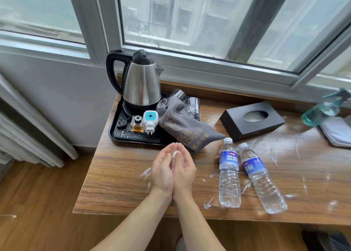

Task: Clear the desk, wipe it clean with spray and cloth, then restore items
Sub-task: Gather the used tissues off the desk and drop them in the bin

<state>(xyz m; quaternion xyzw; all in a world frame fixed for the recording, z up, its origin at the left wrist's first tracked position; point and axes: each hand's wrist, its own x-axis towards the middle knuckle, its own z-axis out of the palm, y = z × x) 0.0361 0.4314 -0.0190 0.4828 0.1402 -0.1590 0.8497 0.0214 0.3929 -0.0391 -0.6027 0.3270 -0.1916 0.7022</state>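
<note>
Two hands together over the table in the head view: left hand and right hand, heels touching, fingers loosely cupped around small white scraps. More white scraps and smears scattered across the wood. Probably the clearing step, gathering debris; wiping not yet begun, most items not yet removed. Next move likely calls for dropping the scraps somewhere off the table, then lifting away two water bottles lying at right, tissue box, and tray with kettle. Spray bottle and folded cloth waiting at far right edge. Readable writing: "DRIER" on grey pouch, plus Chinese characters; blue bottle labels too small to read surely.
</note>
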